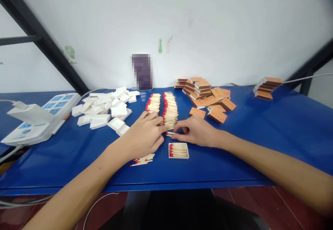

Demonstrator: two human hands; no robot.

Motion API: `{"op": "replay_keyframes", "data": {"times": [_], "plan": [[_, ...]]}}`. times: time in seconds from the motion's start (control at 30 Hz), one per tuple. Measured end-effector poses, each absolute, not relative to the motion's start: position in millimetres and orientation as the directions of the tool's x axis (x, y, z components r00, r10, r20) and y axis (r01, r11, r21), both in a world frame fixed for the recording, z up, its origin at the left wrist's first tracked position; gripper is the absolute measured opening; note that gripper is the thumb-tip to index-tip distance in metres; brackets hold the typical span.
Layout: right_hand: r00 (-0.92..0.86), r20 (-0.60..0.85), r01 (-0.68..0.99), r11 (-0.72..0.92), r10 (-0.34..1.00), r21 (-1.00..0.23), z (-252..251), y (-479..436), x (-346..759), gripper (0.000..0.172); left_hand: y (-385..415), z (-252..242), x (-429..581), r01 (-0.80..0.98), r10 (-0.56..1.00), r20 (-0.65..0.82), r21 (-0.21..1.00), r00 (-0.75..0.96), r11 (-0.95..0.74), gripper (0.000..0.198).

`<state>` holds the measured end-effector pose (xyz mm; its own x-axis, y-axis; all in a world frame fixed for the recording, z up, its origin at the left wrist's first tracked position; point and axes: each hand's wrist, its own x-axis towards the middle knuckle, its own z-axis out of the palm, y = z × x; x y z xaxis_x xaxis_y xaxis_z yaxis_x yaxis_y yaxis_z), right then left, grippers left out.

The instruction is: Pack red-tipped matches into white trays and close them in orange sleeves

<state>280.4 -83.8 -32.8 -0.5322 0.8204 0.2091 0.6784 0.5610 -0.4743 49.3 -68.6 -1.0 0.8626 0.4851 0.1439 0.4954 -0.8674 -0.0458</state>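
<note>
My right hand (196, 131) pinches a few red-tipped matches (170, 133) between thumb and forefinger, their heads pointing left. Just left of them, my left hand (145, 134) is curled with its fingers together; its fingertips are partly hidden, and I cannot make out what they hold. Below my right hand lies a white matchbox tray (178, 158) with a layer of matches (179, 150) in it. Two long rows of matches, a left row (153, 103) and a right row (170, 108), stretch away behind my hands. Loose matches (143, 160) lie under my left wrist.
White empty trays (100, 105) are heaped at the left. Orange matchbox sleeves (203, 91) are piled back right, with a smaller stack (267, 86) farther right. A power strip (44, 119) with a plugged-in adapter lies far left. A blurred dark panel (142, 72) leans against the wall.
</note>
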Motion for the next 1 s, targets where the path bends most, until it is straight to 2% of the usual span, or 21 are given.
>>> {"op": "replay_keyframes", "data": {"times": [0.23,0.5,0.73,1.0], "plan": [[-0.597,0.207,0.627,0.612,0.775,-0.482,-31.4,-84.6,285.3,0.019,-72.9,2.2,50.1,0.504,0.502,0.147,0.025,0.852,-0.863,0.030],[-0.612,0.209,0.631,0.630,0.763,-0.453,-33.1,-84.5,286.9,0.021,-72.3,1.7,49.8,0.500,0.494,0.149,-0.001,0.856,-0.866,0.032],[-0.620,0.161,0.597,0.595,0.768,-0.538,-24.9,-86.1,288.5,0.026,-73.0,1.3,49.5,0.495,0.489,0.150,-0.002,0.859,-0.869,0.035],[-0.647,0.194,0.610,0.653,0.737,-0.449,-30.3,-84.8,290.2,0.025,-72.4,0.1,48.7,0.487,0.482,0.160,0.010,0.861,-0.873,0.032]]}}
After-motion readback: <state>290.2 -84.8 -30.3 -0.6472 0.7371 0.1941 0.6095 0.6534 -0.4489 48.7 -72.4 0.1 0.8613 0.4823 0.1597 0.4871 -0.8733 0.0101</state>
